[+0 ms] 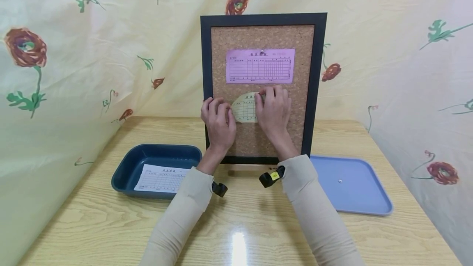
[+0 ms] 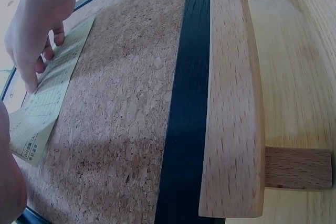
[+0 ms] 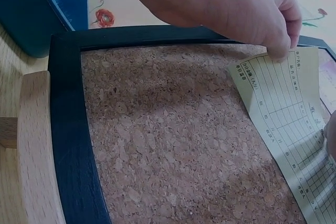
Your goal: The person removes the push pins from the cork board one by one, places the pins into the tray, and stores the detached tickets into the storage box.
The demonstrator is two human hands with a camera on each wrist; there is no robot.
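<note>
A framed cork board (image 1: 258, 143) stands upright with a pink receipt slip (image 1: 260, 66) pinned at its top by a pushpin (image 1: 262, 51). Below it, a pale yellow receipt slip (image 1: 244, 108) lies against the cork, its left end bent away from the surface. My left hand (image 1: 219, 122) pinches that left edge between thumb and fingers, clearly seen in the right wrist view on the yellow slip (image 3: 281, 98). Fingertips of my right hand (image 1: 274, 112) press at the slip's upper middle and cover its right part. Whether they hold something small is hidden.
A dark blue bin (image 1: 125, 167) with a white receipt slip (image 1: 160, 179) inside stands at left. At right lies a light blue tray (image 1: 354, 198) bearing one small pushpin (image 1: 340, 181). A wooden stand (image 2: 233, 103) supports the board on the wooden table (image 1: 92, 225).
</note>
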